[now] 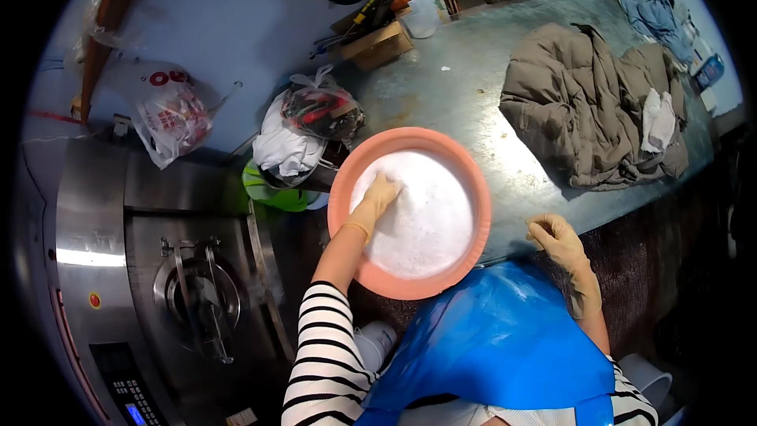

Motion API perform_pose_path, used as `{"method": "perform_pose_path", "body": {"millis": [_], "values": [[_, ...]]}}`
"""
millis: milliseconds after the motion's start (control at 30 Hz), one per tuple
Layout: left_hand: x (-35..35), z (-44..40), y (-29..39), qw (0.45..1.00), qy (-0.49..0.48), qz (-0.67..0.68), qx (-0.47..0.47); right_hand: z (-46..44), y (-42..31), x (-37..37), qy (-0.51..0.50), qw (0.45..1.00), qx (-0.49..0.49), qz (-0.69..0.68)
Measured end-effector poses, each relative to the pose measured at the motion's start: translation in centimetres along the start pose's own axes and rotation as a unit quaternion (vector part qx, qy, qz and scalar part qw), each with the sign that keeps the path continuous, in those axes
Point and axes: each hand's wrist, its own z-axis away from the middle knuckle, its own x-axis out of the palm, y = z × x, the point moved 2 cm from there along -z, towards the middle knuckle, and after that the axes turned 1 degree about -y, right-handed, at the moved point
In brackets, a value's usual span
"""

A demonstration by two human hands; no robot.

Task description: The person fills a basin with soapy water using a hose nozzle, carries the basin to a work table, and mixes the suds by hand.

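My left hand (pixel 379 196), in a yellowish rubber glove, reaches into white foam (pixel 426 225). The foam fills a round salmon-pink basin (pixel 475 189) at the near edge of the metal table. Foam hides the fingertips, so whether they grip something does not show. My right hand (pixel 557 240), in a matching glove, hovers by the table's edge, right of the basin and apart from it. Its fingers are curled in, with nothing visible in them. Beyond it on the table lies a crumpled brown-grey padded jacket (pixel 579 110), with a small white cloth (pixel 657 120) on top.
A steel machine with a round door (pixel 197 292) and keypad stands left. White cloth (pixel 285 142) and a plastic bag (pixel 325 109) fill a container beside the basin. A cardboard box (pixel 377 46) with tools sits at the wall. Blue cloth (pixel 654 12) lies far right.
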Motion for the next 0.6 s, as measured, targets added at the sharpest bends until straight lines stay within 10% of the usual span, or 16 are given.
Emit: {"method": "perform_pose_path", "body": {"millis": [167, 267, 500, 600], "values": [[5.7, -8.3, -0.9, 0.941, 0.059, -0.321, 0.094, 1.0, 0.3, -0.8, 0.04, 0.999, -0.003, 0.013], [6.5, -4.5, 5.4, 0.702, 0.041, -0.642, 0.304, 1.5, 0.3, -1.0, 0.048, 0.999, -0.009, 0.016], [11.6, 0.9, 7.7, 0.949, 0.008, -0.254, 0.188, 1.8, 0.2, -0.9, 0.054, 0.998, 0.003, 0.019], [9.7, 8.9, 13.0, 0.913, -0.152, -0.31, 0.216, 1.8, 0.0, -0.8, 0.062, 0.998, 0.007, 0.011]]}}
